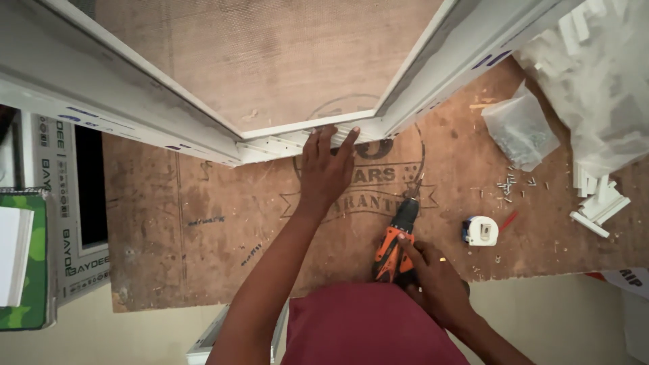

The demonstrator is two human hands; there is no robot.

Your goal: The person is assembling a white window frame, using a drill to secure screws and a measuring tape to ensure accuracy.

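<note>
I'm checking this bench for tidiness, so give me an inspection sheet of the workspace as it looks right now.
Surface: worn brown plywood board, dusty, stamped mark in the middle.
Job's things: white plastic window frame lying on the board; orange-and-black cordless drill.
Clutter: clear bag of screws, loose screws, white tape measure, white profile offcuts.
Grippers: left hand pressed flat on the frame's lower rail; right hand gripping the drill.
Cables: nothing seen.
Surroundings: green patterned pad at left, pale floor.
</note>
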